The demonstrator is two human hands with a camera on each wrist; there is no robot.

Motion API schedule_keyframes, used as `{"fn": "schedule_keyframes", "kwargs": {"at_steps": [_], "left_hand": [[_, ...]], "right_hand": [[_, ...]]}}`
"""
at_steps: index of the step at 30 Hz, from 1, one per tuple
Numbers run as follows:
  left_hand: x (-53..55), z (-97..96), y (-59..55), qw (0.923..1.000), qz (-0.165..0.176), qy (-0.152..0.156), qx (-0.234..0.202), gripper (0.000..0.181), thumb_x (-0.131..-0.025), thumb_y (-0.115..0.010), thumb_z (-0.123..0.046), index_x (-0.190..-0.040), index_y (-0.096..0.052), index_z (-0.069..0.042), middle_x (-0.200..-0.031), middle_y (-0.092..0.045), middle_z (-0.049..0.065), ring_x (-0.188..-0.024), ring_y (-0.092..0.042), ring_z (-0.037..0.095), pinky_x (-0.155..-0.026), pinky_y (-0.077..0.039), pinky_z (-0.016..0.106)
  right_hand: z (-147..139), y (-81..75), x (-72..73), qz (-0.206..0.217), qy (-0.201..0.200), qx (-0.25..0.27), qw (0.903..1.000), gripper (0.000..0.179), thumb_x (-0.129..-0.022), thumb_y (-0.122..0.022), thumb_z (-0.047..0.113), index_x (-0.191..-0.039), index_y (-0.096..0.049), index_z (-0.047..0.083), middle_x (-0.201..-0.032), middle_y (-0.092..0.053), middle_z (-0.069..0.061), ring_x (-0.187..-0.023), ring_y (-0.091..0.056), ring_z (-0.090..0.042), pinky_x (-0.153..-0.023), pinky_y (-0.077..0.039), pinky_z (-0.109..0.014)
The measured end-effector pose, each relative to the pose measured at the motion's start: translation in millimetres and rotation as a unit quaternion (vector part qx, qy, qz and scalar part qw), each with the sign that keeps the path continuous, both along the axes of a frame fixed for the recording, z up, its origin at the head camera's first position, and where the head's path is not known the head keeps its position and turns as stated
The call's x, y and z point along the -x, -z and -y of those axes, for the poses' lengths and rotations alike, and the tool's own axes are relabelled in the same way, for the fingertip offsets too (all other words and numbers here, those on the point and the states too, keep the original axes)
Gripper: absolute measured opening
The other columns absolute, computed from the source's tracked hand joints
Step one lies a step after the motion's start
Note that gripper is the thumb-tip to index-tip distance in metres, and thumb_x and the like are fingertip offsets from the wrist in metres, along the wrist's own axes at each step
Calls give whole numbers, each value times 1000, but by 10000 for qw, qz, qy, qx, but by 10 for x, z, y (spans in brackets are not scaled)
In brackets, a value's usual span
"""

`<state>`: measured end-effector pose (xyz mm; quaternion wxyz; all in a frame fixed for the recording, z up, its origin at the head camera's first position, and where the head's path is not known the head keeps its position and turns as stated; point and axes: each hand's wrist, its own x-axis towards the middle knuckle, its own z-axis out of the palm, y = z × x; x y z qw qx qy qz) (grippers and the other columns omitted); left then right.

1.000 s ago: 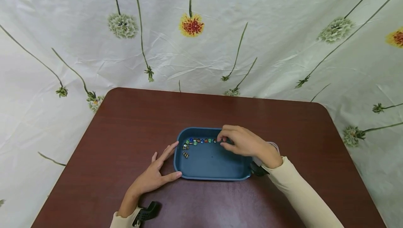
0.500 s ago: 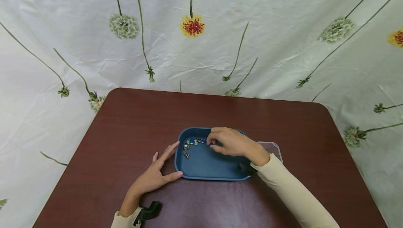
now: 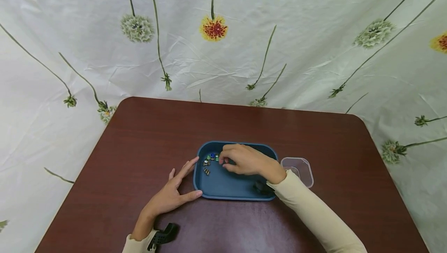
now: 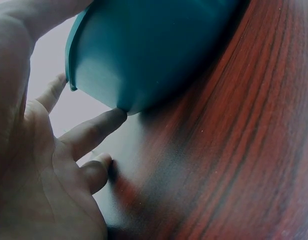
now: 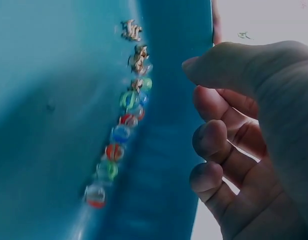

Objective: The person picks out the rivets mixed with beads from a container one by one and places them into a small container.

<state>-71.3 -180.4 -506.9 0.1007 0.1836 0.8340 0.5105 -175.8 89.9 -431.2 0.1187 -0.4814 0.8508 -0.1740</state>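
Observation:
A blue tray (image 3: 223,188) stands on the table. Along its far wall runs a row of coloured glass marbles (image 5: 120,133), partly covered by my right hand in the head view. Several small gold-coloured metal pieces (image 3: 206,171) lie at the tray's left end. My left hand (image 3: 170,194) has its fingers spread, fingertips and thumb touching the tray's left rim (image 4: 70,60). Over the far part of the tray hovers my right hand (image 3: 246,160). Its fingers (image 5: 210,135) are loosely bent, the thumb stands apart from them, and nothing shows between them.
Right of the tray sits a clear plastic container (image 3: 305,169), partly behind the right forearm. The brown wooden table (image 3: 157,129) extends round the tray. A white cloth with printed flowers (image 3: 237,59) hangs behind it. A black wrist strap (image 3: 165,235) sits on the left wrist.
My right hand has moved left along the row of marbles, uncovering the clear container at right. The left hand stays at the tray's rim.

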Motion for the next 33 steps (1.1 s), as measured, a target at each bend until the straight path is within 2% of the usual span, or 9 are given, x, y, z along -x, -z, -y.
{"fn": "schedule_keyframes", "kwargs": {"at_steps": [15, 33], "left_hand": [[-1, -12, -8, 9999, 104, -10, 34, 90, -92, -74, -31, -161, -17, -33, -162, -34, 9, -153, -10, 45, -110, 12, 76], [-8, 11, -1, 10000, 27, 51, -21, 91, -92, -74, -28, -162, -15, -32, -163, -32, 9, -153, -10, 46, -109, 13, 77]], "right_hand": [[238, 137, 34, 156, -214, 42, 9996, 11, -99, -64, 17, -105, -73, 14, -90, -57, 4, -77, -50, -6, -71, -45, -19], [364, 319, 85, 515, -606, 228, 9966, 11, -97, -66, 15, -105, -73, 13, -92, -61, 2, -80, -53, -7, -74, -45, -17]]}}
